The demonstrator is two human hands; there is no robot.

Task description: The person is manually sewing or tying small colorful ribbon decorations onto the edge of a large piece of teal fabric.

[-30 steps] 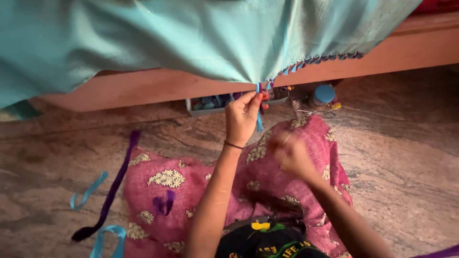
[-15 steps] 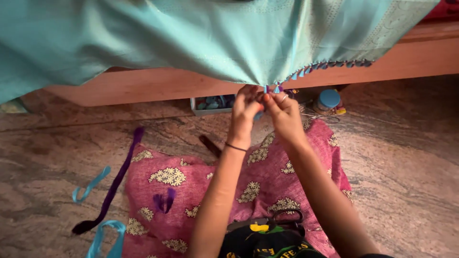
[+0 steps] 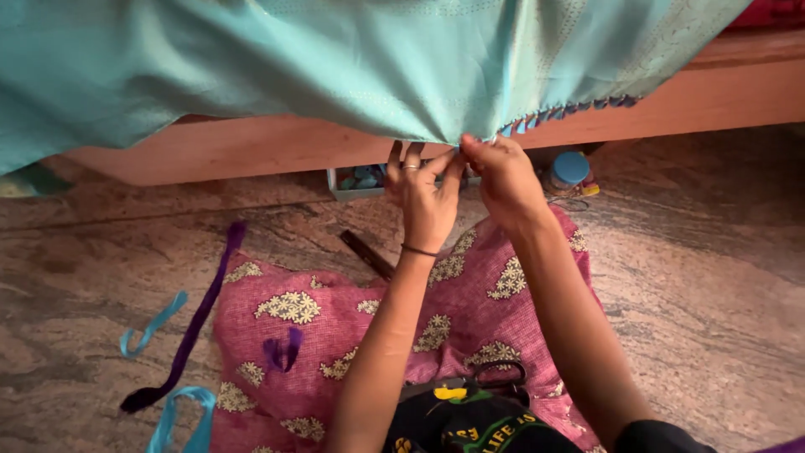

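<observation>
**Inspector:** Two hands are raised to one spot, at about 12 o'clock from the person's lap. State what they hold.

**Assistant:** The left hand (image 3: 426,201) has thumb and forefinger pinched together on the lower hem of the turquoise cloth (image 3: 335,67); its other fingers stand spread, with a ring on one and a thin band at the wrist. The right hand (image 3: 501,180) touches the same hem just beside it, its grip closed on the edge, fingertips nearly meeting the left thumb.

**Inspector:** Position of the cloth?

**Assistant:** It hangs over the wooden bed frame (image 3: 251,151) across the top of view. A row of small blue and purple tassels (image 3: 570,111) runs along the hem toward 2 o'clock from the hands.

**Inspector:** Surroundings?

**Assistant:** A pink patterned fabric (image 3: 335,327) lies on the stone floor (image 3: 713,294) beneath the arms. A long purple ribbon (image 3: 197,319) and light blue ribbons (image 3: 151,327) lie at 8 o'clock. A blue-lidded jar (image 3: 570,172) stands at 3 o'clock, near the right hand. Scissors (image 3: 478,384) rest at 6 o'clock.
</observation>
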